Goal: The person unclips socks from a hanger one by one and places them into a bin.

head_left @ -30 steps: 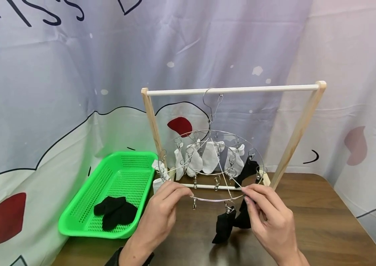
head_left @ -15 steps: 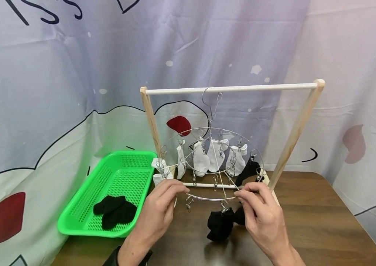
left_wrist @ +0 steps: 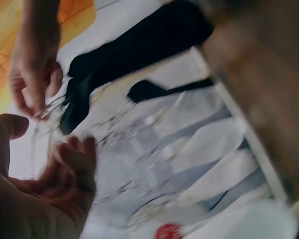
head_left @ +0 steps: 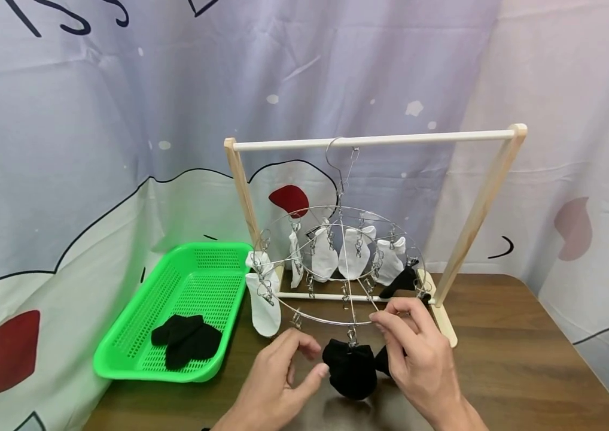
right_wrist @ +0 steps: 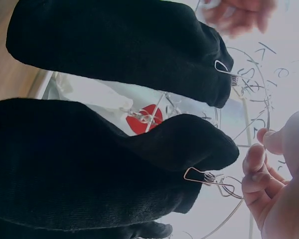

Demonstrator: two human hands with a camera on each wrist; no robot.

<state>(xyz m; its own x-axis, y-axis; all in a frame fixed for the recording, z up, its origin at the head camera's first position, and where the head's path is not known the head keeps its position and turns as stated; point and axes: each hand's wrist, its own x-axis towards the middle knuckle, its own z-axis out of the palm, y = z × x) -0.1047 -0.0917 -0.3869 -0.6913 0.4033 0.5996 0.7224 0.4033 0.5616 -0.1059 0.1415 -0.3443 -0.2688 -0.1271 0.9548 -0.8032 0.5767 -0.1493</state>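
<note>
A round metal sock hanger (head_left: 323,321) with small clips hangs by its hook from a white bar. My right hand (head_left: 417,353) pinches the wire of its front rim between thumb and fingertips. Just beyond that rim, my left hand (head_left: 283,380) is off the wire, thumb and fingers spread apart with nothing between them. A black sock (head_left: 352,372) hangs from the front clip between the hands. In the right wrist view a second black sock (right_wrist: 89,164) hangs in a clip near the right fingers. White socks (head_left: 264,302) hang around the left and back.
The wooden stand (head_left: 479,221) with its white top bar (head_left: 417,139) holds the hanger over the brown table (head_left: 541,359). A green basket (head_left: 102,353) at left contains black socks (head_left: 186,341). A printed curtain (head_left: 304,72) hangs behind.
The hanger has turned, carrying the front black sock leftward and the back white socks rightward. My left hand has let go of the rim and dropped lower; my right hand has shifted slightly left.
</note>
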